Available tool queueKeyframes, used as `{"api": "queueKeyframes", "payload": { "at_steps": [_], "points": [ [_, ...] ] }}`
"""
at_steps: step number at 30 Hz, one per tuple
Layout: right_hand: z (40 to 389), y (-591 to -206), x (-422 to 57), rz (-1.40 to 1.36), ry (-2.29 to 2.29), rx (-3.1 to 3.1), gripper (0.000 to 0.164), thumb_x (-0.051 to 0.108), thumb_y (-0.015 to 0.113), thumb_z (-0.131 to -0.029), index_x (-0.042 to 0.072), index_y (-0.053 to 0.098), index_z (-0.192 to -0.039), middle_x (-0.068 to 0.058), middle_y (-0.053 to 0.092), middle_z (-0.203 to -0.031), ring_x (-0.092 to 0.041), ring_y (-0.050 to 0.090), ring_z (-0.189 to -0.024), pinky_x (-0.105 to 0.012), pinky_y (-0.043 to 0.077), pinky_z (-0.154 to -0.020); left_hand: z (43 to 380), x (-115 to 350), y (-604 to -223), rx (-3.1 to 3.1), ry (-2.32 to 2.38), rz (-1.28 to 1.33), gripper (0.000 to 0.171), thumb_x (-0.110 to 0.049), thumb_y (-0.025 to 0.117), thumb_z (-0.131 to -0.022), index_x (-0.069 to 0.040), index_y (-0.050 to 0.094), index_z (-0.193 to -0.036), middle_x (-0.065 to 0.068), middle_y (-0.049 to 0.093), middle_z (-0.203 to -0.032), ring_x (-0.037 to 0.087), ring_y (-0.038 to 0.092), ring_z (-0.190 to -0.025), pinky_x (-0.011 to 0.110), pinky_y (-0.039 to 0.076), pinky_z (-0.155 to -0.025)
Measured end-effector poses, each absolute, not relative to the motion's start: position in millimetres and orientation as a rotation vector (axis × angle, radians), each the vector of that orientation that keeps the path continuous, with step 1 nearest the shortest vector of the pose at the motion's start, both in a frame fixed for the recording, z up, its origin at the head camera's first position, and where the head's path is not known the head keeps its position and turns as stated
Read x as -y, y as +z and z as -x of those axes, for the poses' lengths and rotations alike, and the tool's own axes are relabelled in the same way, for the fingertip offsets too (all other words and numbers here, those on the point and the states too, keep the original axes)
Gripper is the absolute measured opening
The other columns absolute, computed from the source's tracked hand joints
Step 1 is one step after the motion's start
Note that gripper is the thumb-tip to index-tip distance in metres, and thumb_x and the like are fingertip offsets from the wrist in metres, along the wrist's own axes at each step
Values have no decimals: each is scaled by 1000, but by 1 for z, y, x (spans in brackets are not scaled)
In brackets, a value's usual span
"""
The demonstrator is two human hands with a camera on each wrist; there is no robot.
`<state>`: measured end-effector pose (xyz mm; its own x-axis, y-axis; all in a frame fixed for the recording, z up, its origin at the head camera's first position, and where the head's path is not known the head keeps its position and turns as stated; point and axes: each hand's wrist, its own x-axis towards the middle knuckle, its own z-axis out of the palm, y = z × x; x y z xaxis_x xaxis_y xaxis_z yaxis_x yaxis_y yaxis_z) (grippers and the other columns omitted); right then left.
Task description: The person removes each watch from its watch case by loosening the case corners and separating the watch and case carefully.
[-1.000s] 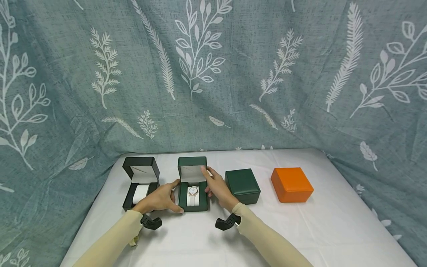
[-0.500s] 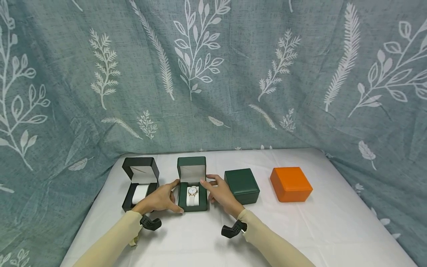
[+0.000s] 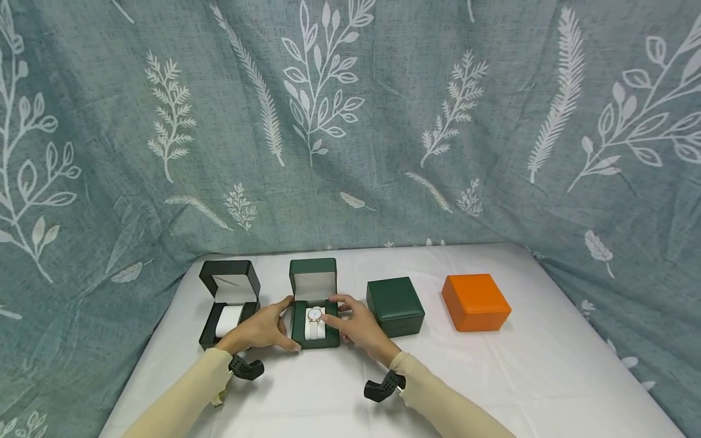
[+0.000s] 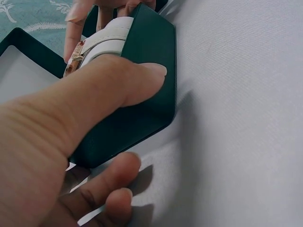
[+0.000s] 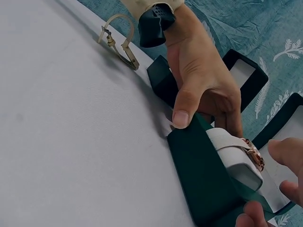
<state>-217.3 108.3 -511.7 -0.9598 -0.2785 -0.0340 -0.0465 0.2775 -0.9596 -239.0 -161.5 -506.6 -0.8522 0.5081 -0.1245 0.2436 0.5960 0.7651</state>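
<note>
An open green watch box (image 3: 316,344) holds a white-strapped watch (image 3: 314,315) on a white cushion, its lid standing up behind. My left hand (image 3: 261,327) grips the box's left side, thumb on the front wall (image 4: 147,104). On the other side, my right hand (image 3: 362,328) has its fingers along the box's right edge and its thumb above the inside, close to the watch. A small gap shows between the right thumb (image 5: 289,152) and the watch's rose-gold case (image 5: 254,155) in the right wrist view.
An open black box (image 3: 230,267) with a bare white cushion stands left, partly behind my left hand. To the right are a shut green box (image 3: 395,299) and a shut orange box (image 3: 476,295). A beige-strapped watch (image 5: 124,45) lies near my left sleeve.
My right hand has come down from the open lid's right edge to the box's right side, its thumb now beside the watch. The left hand keeps its place.
</note>
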Motion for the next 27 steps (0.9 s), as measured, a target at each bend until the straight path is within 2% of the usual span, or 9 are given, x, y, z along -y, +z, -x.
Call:
{"api": "queueKeyframes", "payload": {
  "at_steps": [10,18,27],
  "points": [
    [211,-517,-114,330,-1730,-2297,59,36,79,-93,25,56,-147,-16,52,-135,-19,53,-60,-33,48,-58,239,162,-508,-2480,1141,-609,131,-25,98,-69,6,11,-162,2,68,-75,15,61,-65,32,50,-59],
    [213,-522,-119,408,-1693,-2248,65,23,81,-91,18,53,-150,-17,52,-134,-17,53,-58,-32,49,-58,238,163,-507,-2463,1154,-612,130,-24,97,-70,7,11,-162,2,68,-74,15,61,-65,32,50,-59],
    [215,-521,-121,413,-1688,-2207,70,21,80,-92,17,47,-154,-18,51,-135,-16,51,-55,-32,47,-57,238,162,-505,-2459,1152,-600,131,-25,98,-70,7,10,-162,4,68,-76,16,60,-66,32,50,-60]
  ]
}}
